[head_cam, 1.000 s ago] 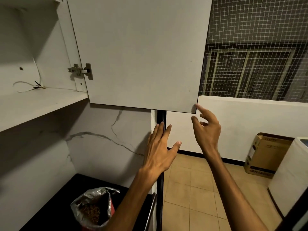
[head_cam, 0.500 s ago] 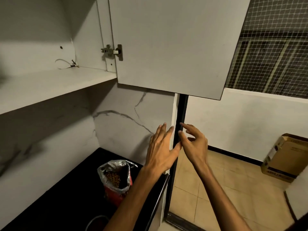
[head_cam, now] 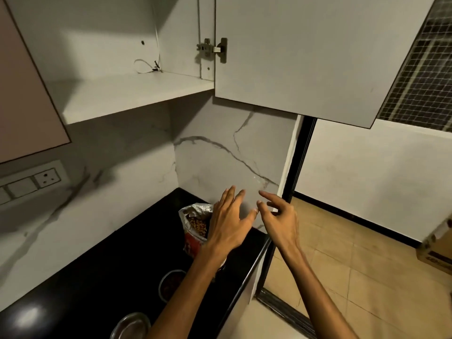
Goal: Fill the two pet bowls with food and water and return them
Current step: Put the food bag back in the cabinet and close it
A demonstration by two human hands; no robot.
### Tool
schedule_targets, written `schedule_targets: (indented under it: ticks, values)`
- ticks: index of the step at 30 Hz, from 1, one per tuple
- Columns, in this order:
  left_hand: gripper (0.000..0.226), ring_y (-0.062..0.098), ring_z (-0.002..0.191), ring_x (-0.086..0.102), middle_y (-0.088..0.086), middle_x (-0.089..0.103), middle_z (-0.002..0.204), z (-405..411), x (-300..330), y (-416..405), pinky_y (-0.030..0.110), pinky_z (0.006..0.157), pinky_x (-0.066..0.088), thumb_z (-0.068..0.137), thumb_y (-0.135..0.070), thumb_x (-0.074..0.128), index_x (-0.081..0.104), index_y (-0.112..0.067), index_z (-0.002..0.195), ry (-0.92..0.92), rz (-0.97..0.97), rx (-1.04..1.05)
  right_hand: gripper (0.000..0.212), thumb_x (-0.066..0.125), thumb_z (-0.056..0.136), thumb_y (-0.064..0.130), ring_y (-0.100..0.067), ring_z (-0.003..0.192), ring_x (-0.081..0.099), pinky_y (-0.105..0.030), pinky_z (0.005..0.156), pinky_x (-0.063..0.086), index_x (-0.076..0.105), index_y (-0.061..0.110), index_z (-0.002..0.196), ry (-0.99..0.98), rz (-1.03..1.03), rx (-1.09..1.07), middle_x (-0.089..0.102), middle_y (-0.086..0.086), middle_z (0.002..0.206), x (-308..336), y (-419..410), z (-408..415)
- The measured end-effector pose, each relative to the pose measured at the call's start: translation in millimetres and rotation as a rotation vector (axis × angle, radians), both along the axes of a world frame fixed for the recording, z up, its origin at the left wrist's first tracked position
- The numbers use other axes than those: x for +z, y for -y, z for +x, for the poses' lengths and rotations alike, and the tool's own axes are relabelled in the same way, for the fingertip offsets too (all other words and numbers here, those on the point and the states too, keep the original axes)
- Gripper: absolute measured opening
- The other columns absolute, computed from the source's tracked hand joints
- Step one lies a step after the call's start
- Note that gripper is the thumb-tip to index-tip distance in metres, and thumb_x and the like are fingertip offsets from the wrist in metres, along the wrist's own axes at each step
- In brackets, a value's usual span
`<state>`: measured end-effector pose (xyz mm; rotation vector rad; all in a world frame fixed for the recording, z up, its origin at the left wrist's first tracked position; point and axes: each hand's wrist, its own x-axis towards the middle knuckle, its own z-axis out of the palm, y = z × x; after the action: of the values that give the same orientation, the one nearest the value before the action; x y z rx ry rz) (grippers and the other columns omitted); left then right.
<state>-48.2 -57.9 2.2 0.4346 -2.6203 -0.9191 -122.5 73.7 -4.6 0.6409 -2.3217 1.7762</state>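
An open bag of pet food (head_cam: 194,227), silver inside and red outside, stands upright in the far corner of the black counter (head_cam: 102,277). My left hand (head_cam: 230,223) hovers just above and right of the bag, fingers spread, holding nothing. My right hand (head_cam: 278,218) is beside it over the counter's edge, fingers loosely apart and empty. A steel bowl holding brown kibble (head_cam: 170,283) sits nearer me, partly hidden by my left forearm. A second steel bowl (head_cam: 130,325) sits at the bottom edge; I cannot see what is in it.
The wall cabinet door (head_cam: 305,57) hangs open above my hands, over a bare white shelf (head_cam: 127,94). A wall socket (head_cam: 46,178) sits at left. A doorway to a tiled floor (head_cam: 354,265) opens at right, with a cardboard box (head_cam: 437,248) there.
Both hands have dropped from the cabinet door's lower edge down toward the food bag. My view has tilted down and left, bringing the two bowls into sight.
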Motion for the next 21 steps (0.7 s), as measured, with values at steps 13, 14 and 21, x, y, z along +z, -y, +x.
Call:
schedule_targets:
  ticks: [13, 14, 21]
  values:
    - [0.068, 0.024, 0.154, 0.028, -0.003, 0.023, 0.169, 42.9, -43.6, 31.4, 0.054, 0.118, 0.039, 0.099, -0.063, 0.050, 0.033, -0.036, 0.158, 0.078, 0.170, 0.191, 0.032, 0.071, 0.096, 0.030, 0.009, 0.099, 0.063, -0.022, 0.091, 0.056, 0.075, 0.029, 0.128, 0.116, 0.124, 0.112, 0.073, 0.011, 0.127, -47.8, 20.7, 20.7]
    - [0.066, 0.024, 0.153, 0.030, -0.003, 0.025, 0.169, 44.6, -47.1, 33.6, 0.054, 0.118, 0.039, 0.099, -0.061, 0.051, 0.035, -0.035, 0.158, 0.072, 0.185, 0.204, 0.031, 0.071, 0.096, 0.030, 0.008, 0.100, 0.064, -0.025, 0.094, 0.057, 0.075, 0.028, 0.127, 0.132, 0.132, 0.119, 0.074, 0.011, 0.124, -50.9, 23.1, 19.7]
    - [0.068, 0.028, 0.154, 0.027, 0.001, 0.019, 0.171, 53.9, -84.7, 62.6, 0.050, 0.119, 0.032, 0.100, -0.057, 0.053, 0.031, -0.034, 0.160, 0.123, 0.311, 0.353, 0.031, 0.070, 0.097, 0.035, -0.002, 0.098, 0.070, -0.024, 0.083, 0.058, 0.073, 0.036, 0.128, 0.241, 0.242, 0.196, 0.077, 0.009, 0.112, -78.9, 47.4, 2.3]
